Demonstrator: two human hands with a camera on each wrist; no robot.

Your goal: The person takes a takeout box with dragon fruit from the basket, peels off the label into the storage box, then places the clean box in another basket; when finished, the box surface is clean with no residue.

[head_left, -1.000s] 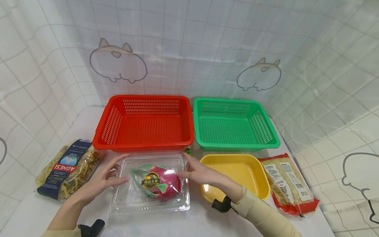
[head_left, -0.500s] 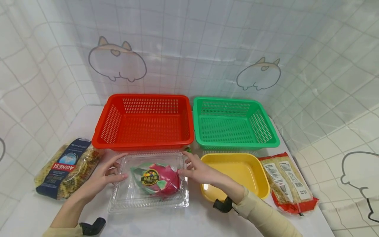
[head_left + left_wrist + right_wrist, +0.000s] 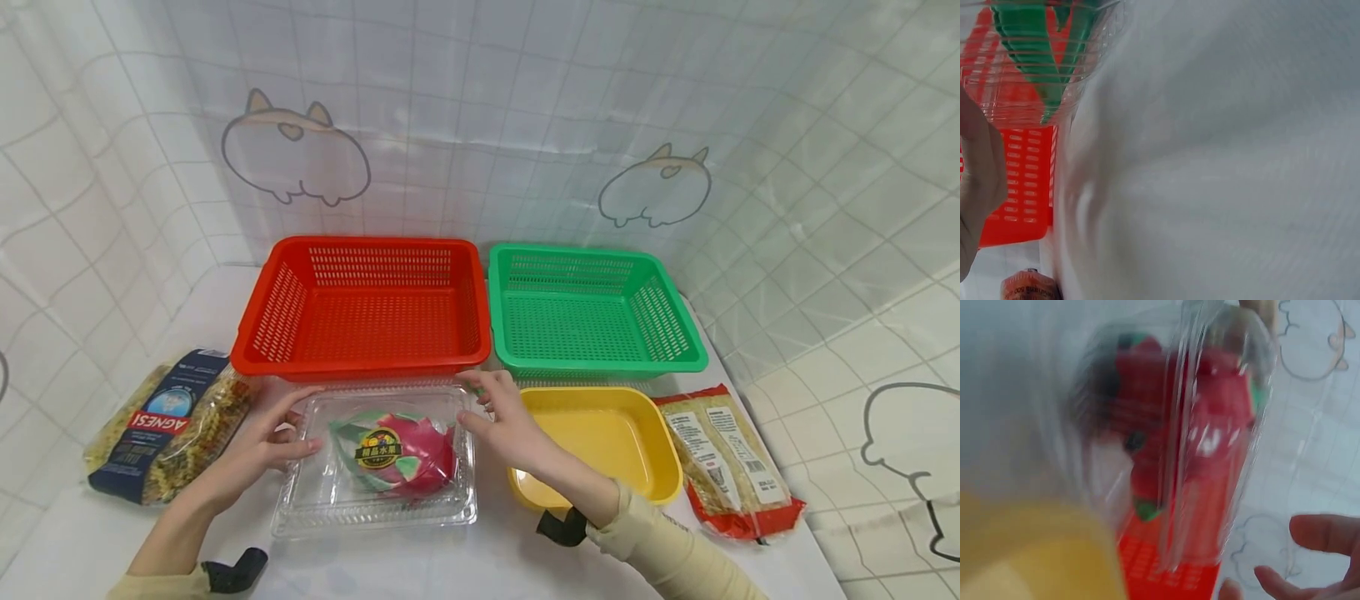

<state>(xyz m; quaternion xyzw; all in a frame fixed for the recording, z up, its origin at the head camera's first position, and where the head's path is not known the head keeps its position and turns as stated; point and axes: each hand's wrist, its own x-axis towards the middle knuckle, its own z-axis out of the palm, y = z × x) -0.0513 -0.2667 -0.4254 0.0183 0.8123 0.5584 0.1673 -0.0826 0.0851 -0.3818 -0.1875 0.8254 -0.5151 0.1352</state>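
A clear plastic clamshell box (image 3: pixel 315 500) holds a pink and green dragon fruit (image 3: pixel 431 457) with a black and gold label, and lies in front of the red basket. At its left side my left hand (image 3: pixel 258 454) grips the box, thumb over the lid and index finger at the far corner. Its other fingers are partly hidden. My right hand (image 3: pixel 513 425) hovers by the box's right edge with thumb and index finger spread. In the right wrist view its fingers (image 3: pixel 1319 532) stand apart from the box.
Behind stand a red basket (image 3: pixel 243 354) and a green basket (image 3: pixel 600 367). A yellow tub (image 3: pixel 600 442) is right of the box. Pasta bag (image 3: pixel 168 425) lies at left, another red-edged food bag (image 3: pixel 731 467) at right. Something small and green shows behind my right fingers.
My right hand has come off the box's right edge, its thumb and index finger lifting away. The left hand and the box keep nearly the same place.
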